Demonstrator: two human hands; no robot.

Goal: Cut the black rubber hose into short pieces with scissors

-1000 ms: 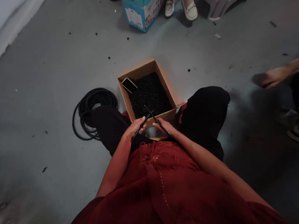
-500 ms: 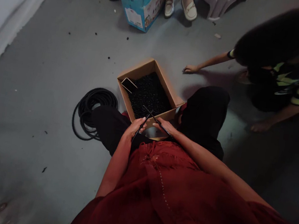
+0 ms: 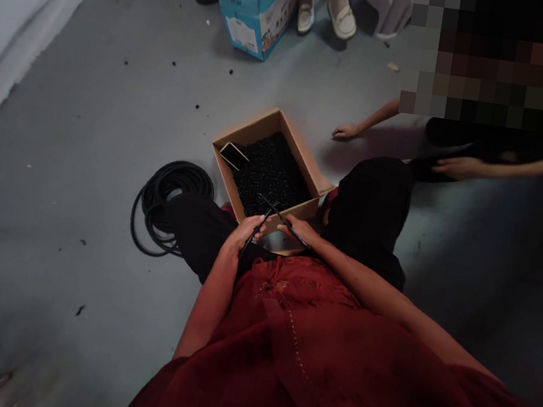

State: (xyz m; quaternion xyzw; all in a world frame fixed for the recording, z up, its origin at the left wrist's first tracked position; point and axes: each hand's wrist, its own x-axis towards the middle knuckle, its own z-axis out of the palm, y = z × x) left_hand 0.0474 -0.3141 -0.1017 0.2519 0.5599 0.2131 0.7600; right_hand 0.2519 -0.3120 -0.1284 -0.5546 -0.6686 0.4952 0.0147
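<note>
My left hand (image 3: 248,228) is closed around a thin black cord (image 3: 249,242), whose upper end rises toward the near edge of the box. Held in my right hand (image 3: 301,228) is a slim dark tool that looks like scissors (image 3: 268,202); its pointed end reaches over the box and meets the cord's tip. Fine detail there is too small to make out. Just beyond both hands stands an open cardboard box (image 3: 300,155), filled with small black pieces (image 3: 276,170). A dark rectangular object with a pale edge (image 3: 234,155) leans inside its left corner.
A coil of black cord (image 3: 150,203) lies on the floor by my left knee. At the right crouches another person, one hand (image 3: 346,132) on the floor. Farther off are a blue and white carton (image 3: 247,18), someone's white shoes (image 3: 344,22) and a plastic stool (image 3: 382,7).
The person at the right has shifted, and their nearer hand has moved up and left toward my right knee. My own hands stay almost still over the box's near edge.
</note>
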